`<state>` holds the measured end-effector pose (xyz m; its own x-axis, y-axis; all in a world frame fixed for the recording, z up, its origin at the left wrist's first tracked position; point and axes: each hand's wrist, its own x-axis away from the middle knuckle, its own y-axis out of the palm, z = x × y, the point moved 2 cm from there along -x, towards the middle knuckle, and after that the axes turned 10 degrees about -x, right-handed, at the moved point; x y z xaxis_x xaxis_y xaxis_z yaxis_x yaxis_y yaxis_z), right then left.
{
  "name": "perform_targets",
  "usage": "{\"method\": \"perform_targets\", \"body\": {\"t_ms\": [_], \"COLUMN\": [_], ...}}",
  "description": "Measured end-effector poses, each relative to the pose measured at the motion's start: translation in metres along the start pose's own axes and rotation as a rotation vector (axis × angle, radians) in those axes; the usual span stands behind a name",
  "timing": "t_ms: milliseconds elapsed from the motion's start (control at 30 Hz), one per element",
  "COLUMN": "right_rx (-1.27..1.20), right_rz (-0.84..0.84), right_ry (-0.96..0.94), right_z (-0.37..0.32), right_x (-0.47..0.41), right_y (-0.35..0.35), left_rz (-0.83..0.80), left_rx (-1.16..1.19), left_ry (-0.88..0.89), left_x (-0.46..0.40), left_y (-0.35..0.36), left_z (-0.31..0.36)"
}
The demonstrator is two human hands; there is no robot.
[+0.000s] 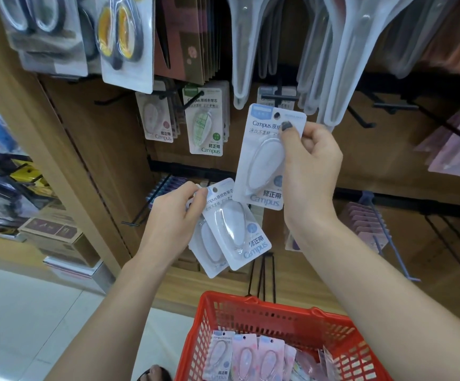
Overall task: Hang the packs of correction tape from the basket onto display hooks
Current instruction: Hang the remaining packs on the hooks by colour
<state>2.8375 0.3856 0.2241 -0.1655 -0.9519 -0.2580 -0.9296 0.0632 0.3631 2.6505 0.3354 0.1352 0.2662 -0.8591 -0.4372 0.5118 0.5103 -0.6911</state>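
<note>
Raised pack (264, 160): I saw my right hand (310, 163) pinching it just below a black hook (278, 98).
Spare packs (230, 226): my left hand (178, 215) gripped them lower down.
Basket (264, 314): red, more packs inside.
Obstruction: clear scissor packs (333, 64) overhung the hook.

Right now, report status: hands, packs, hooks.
Right hand pinches one pack, raised near hook. Left hand holds two packs. More in basket. Nothing blocking.
</note>
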Motion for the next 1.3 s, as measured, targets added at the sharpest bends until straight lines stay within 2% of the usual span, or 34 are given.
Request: {"method": "perform_targets", "body": {"t_ms": [233,367,467,600,767,933,1000,1100,1133,1300], "right_rx": [0.096,0.139,0.133,0.246,0.272,0.427,0.343,0.365,0.349,0.279], "right_rz": [0.083,0.177,0.182,0.201,0.228,0.084,-0.121,-0.496,-0.559,-0.546], "right_ry": [-0.005,0.064,0.084,0.123,0.171,0.195,0.304,0.465,0.494,0.477], "right_z": [0.027,0.038,0.048,0.051,0.049,0.064,0.068,0.065,0.064,0.058], "right_x": [-0.033,-0.066,-0.091,-0.115,-0.11,-0.048,-0.017,0.02,0.027,0.03], "right_y": [0.015,0.029,0.036,0.039,0.039,0.008,-0.004,-0.014,-0.017,-0.032], "left_rz": [0.013,0.01,0.006,-0.004,-0.01,0.008,0.02,0.05,0.056,0.059], "left_rx": [-0.017,-0.049,-0.049,-0.009,-0.003,0.031,0.049,0.037,0.034,0.037], "left_ry": [0.0,0.019,0.019,-0.003,-0.016,-0.038,-0.049,-0.047,-0.045,-0.003], "left_x": [-0.002,-0.003,-0.003,-0.006,-0.007,-0.009,-0.009,-0.008,-0.008,-0.005], "left_y": [-0.002,-0.001,-0.001,0.0,0.002,0.002,0.002,0.001,0.001,0.003], "left_z": [-0.004,-0.006,-0.004,-0.004,-0.002,-0.005,-0.004,-0.004,-0.004,-0.001]}}
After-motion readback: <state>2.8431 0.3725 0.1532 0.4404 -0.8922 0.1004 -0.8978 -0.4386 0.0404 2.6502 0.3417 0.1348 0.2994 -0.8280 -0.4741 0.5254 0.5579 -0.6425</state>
